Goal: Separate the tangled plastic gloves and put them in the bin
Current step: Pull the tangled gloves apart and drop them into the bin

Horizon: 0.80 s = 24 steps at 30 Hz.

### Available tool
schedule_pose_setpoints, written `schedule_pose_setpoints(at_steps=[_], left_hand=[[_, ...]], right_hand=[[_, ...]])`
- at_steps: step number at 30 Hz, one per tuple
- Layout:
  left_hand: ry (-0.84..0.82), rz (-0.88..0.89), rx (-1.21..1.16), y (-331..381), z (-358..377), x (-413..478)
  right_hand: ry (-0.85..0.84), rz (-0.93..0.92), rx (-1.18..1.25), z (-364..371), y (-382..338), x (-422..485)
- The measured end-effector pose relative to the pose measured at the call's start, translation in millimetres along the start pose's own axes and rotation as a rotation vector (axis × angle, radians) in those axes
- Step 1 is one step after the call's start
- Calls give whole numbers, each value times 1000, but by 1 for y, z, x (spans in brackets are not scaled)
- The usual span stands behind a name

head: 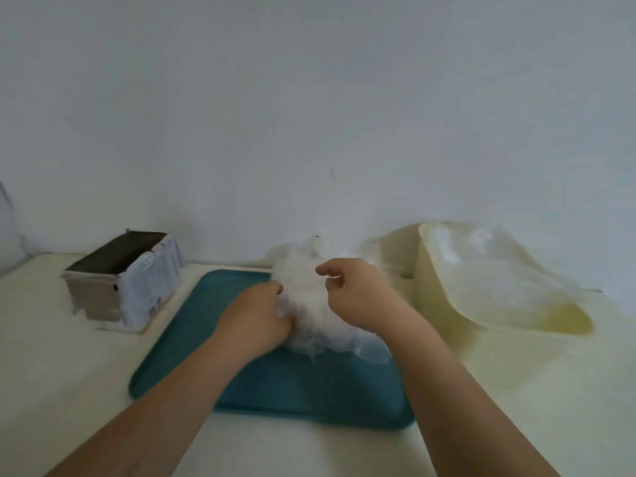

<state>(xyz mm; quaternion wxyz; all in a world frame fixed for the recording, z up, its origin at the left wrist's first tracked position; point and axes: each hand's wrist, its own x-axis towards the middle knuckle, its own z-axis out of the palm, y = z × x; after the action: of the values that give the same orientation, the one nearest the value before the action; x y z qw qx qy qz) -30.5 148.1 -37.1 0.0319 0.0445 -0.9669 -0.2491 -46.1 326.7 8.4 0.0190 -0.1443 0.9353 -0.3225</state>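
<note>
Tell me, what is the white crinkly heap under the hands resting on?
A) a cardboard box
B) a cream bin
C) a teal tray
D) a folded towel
C: the heap of plastic gloves lies on the teal tray, with the cardboard box to its left and the cream bin to its right.

Bare hands and forearms
The left hand [256, 316] and right hand [358, 294] are shown uncovered; both forearms [192, 383] are seen bare to the frame's lower edge.
</note>
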Motion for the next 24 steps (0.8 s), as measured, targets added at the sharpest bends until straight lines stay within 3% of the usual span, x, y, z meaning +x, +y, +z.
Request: schedule_pose_setpoints(at_steps=[3, 12, 14, 19, 24], left_hand=[[30, 23, -98, -14, 7, 7], [184, 41, -789, -34, -10, 32], [143, 20, -995, -29, -19, 28], [-50, 65, -1227, -20, -49, 14], [-309, 216, -1359, -15, -60, 0]], right_hand=[[27, 72, 26, 17, 13, 11], [22, 94, -124, 13, 19, 19], [70, 72, -112, 4, 17, 16], [230, -95, 1, -10, 7, 4], [61, -191, 292, -13, -5, -5]])
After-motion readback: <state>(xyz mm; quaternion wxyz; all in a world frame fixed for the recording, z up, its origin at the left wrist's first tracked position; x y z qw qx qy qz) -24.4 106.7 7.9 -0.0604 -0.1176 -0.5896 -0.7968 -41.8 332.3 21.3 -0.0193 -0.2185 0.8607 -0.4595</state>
